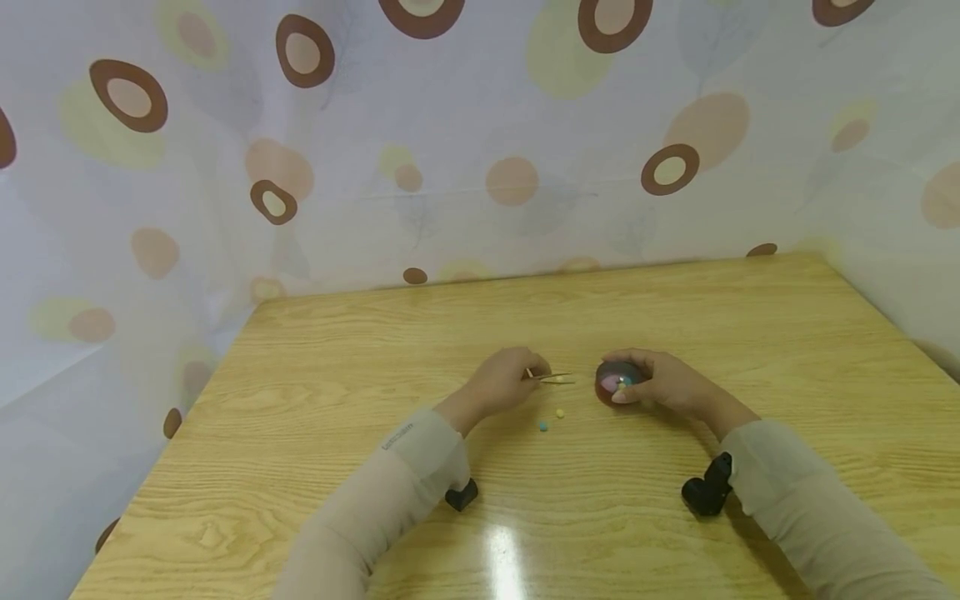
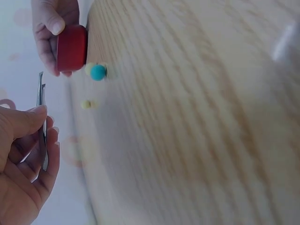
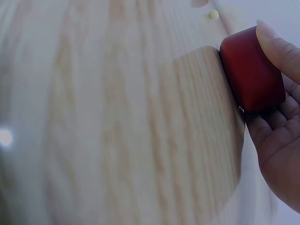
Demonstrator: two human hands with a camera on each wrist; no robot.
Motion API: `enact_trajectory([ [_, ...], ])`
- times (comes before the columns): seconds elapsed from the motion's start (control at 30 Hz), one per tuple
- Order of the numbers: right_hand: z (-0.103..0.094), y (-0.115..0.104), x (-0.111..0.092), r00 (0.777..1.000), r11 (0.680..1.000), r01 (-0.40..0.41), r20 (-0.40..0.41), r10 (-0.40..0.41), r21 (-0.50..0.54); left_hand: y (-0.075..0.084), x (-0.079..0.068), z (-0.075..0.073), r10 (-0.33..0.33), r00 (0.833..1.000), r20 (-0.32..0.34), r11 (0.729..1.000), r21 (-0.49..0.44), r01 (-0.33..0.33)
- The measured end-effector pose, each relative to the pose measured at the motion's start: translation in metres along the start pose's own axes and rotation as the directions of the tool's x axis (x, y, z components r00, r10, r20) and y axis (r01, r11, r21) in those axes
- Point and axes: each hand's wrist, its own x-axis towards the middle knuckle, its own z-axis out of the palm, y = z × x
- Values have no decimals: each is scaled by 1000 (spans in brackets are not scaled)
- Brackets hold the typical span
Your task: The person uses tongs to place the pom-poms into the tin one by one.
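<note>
My left hand (image 1: 507,382) pinches a pair of metal tweezers (image 2: 43,126) between thumb and fingers. Their tips stand slightly apart, with no bead between them in the left wrist view. From the head, a small yellow bead (image 1: 558,379) appears in line with the prongs. Closer to me lie another yellow bead (image 1: 560,413) and a blue bead (image 1: 543,427). My right hand (image 1: 667,383) grips a small red round container (image 3: 251,70), thumb on one side and fingers on the other. Pink, blue and yellow bits show inside it; the hand covers part of its opening.
Everything rests on a wood-grain table (image 1: 360,350). A patterned cloth (image 1: 465,167) hangs along its back and sides. Black wrist devices (image 1: 705,493) sit beneath both sleeves, close to the tabletop.
</note>
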Motion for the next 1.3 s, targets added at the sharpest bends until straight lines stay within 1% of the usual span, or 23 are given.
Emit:
enact_trajectory([
  [0.27,0,2,0,1000,1000,13,3,-13,6,-8,-16,-1,8,1000,10,1000,-20,-7],
  [0.4,0,2,0,1000,1000,10,5,-10,12,-12,-21,-2,18,1000,19,1000,-20,-18],
  [0.63,1,1,-1,1000,1000,1,2,-1,24,-14,-29,-3,14,999,44,999,-41,-12],
  [0.77,2,1,-1,1000,1000,1,1,-1,19,-16,-33,-2,17,998,63,1000,-20,-16],
  [0.87,1,0,-1,1000,1000,5,1,-5,4,-17,-36,-1,10,996,91,1000,-11,-9],
  [1.03,1,-1,-2,1000,1000,7,2,-7,-2,-19,-40,0,-11,991,131,999,-29,15],
  [1.17,2,-1,-3,1000,1000,1,-1,-1,-6,-19,-42,1,-6,990,142,1000,-21,9],
  [1.3,1,0,-3,1000,1000,-5,1,5,-4,-20,-42,3,3,990,138,1000,-10,-2],
])
